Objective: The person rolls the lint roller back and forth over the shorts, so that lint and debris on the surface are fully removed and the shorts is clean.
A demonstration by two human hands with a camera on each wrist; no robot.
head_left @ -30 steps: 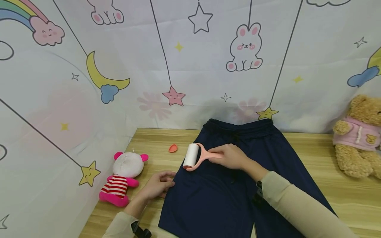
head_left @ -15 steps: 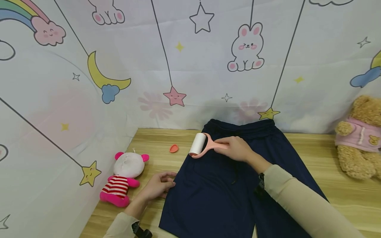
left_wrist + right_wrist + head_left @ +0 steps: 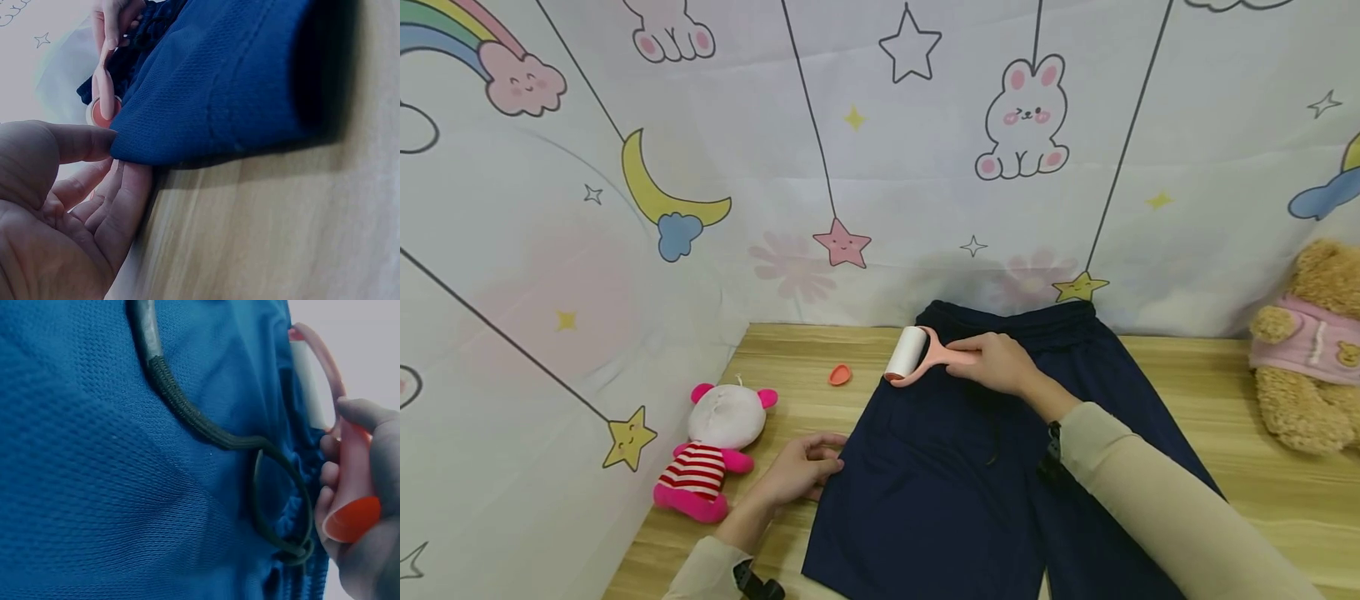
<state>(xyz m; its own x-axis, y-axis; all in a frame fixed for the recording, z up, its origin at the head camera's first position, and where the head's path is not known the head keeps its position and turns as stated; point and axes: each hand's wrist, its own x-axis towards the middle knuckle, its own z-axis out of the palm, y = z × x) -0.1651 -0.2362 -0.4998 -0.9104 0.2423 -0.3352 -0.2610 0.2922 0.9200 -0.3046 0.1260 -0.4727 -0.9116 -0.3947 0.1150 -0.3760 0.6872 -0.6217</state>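
Navy shorts (image 3: pixel 940 500) with a gathered waistband lie spread on the wooden table, waistband toward the wall. My right hand (image 3: pixel 1000 364) grips the pink handle of a lint roller (image 3: pixel 906 353). Its white roll lies at the left edge of the shorts, just below the waistband. In the right wrist view, fingers wrap the handle (image 3: pixel 353 469), and a dark drawstring (image 3: pixel 206 428) loops over the fabric. My left hand (image 3: pixel 801 468) pinches the left side edge of the shorts; the left wrist view has the thumb (image 3: pixel 84 142) above the cloth and fingers beneath.
An orange-red oval cap (image 3: pixel 840 375) lies on the table left of the roller. A pink plush toy (image 3: pixel 707 450) in a striped top lies at the left, near my left forearm. A teddy bear (image 3: pixel 1307 358) sits far right. A printed cloth wall (image 3: pixel 910 167) borders the table.
My right hand has moved the lint roller up along the left edge of the shorts, toward the waistband and slightly right. The left hand has stayed at the side edge.
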